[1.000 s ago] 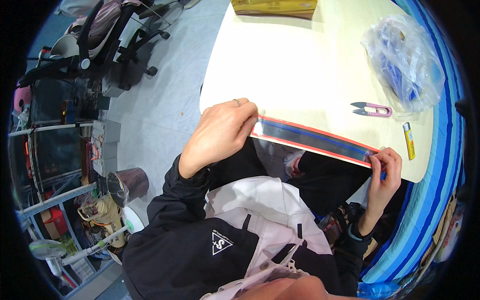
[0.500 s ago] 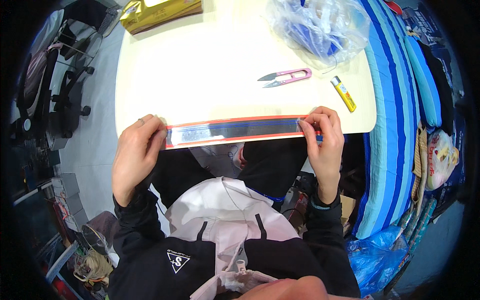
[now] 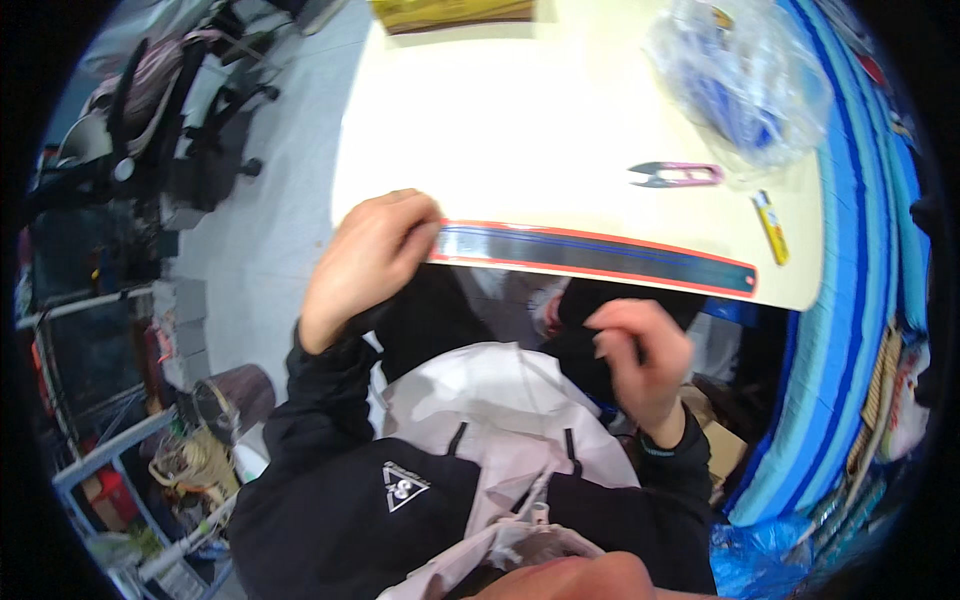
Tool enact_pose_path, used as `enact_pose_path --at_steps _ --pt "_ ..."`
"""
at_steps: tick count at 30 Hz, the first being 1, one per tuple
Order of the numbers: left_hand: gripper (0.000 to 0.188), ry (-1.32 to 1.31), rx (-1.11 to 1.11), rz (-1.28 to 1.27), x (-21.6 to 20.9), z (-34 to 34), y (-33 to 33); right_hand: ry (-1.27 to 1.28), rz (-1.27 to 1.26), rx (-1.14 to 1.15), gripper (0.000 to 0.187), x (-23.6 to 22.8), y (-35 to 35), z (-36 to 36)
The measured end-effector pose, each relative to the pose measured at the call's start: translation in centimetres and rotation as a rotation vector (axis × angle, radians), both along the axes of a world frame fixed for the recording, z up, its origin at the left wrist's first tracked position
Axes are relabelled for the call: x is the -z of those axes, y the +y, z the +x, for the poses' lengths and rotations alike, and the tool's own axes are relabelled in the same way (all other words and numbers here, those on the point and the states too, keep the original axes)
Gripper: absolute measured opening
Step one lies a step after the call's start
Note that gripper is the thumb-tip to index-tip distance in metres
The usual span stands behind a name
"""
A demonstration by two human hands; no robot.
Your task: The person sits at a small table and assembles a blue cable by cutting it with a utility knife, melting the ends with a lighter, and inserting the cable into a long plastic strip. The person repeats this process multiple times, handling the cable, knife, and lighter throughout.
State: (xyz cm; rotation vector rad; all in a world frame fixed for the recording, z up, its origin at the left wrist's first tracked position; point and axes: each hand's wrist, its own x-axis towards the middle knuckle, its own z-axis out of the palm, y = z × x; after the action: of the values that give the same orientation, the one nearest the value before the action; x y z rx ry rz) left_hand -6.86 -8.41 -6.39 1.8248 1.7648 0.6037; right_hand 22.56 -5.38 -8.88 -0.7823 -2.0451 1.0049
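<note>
Along the table's near edge lies a long flat strip [image 3: 600, 257] with red borders, a dark glossy middle, thin blue lines and a small hole at its right end. My left hand [image 3: 375, 250] pinches the strip's left end between thumb and fingers. Off the strip and nearer to me, my right hand [image 3: 645, 355] hangs over my lap. It is smeared by motion, its fingers loosely curled with a gap to the thumb, and nothing shows in it. Pink-handled thread snips [image 3: 677, 175] and a yellow lighter [image 3: 771, 228] lie beyond the strip on the right.
On the pale table [image 3: 480, 130] stand a clear plastic bag with blue contents [image 3: 740, 90] at the far right and a yellow-gold package [image 3: 455, 14] at the far edge. A blue-striped bedcover [image 3: 835, 300] borders the table's right side. To the left is a wheeled chair [image 3: 190, 120].
My right hand has let go of the strip's right end and drawn back toward me. My left hand keeps its end. The whole view has shifted, so the table sits further right.
</note>
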Motion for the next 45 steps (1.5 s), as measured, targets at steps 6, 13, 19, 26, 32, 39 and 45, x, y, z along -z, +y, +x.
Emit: enact_pose_path --at_steps 6,13,19,26,32,39,45 --pt "0.011 0.018 -0.023 -0.013 -0.1 -0.2 -0.1 0.008 -0.454 -0.232 0.037 6.0 -2.9 -8.8" --pt "0.012 -0.010 -0.014 -0.024 -0.2 -0.4 0.1 0.088 -0.304 -0.094 0.023 10.1 -3.2 -15.6" --pt "0.013 -0.055 -0.026 -0.036 0.1 -0.5 0.3 0.289 -0.228 -0.069 0.010 10.4 -3.2 -16.3" --pt "0.013 -0.101 -0.041 -0.072 0.0 -0.7 0.4 0.131 0.017 -0.046 0.008 9.3 -3.8 -13.7" --pt "0.013 -0.101 -0.053 -0.084 -0.1 -0.5 0.4 0.145 -0.084 -0.193 0.009 8.2 -4.2 -12.7" --pt "0.014 -0.112 -0.065 -0.088 -0.1 -0.4 0.4 0.244 -0.046 -0.294 0.010 8.0 -4.7 -13.4" --pt "0.014 -0.108 -0.078 -0.104 0.0 -0.5 0.4 0.190 -0.065 -0.395 0.009 8.0 -4.9 -13.6"
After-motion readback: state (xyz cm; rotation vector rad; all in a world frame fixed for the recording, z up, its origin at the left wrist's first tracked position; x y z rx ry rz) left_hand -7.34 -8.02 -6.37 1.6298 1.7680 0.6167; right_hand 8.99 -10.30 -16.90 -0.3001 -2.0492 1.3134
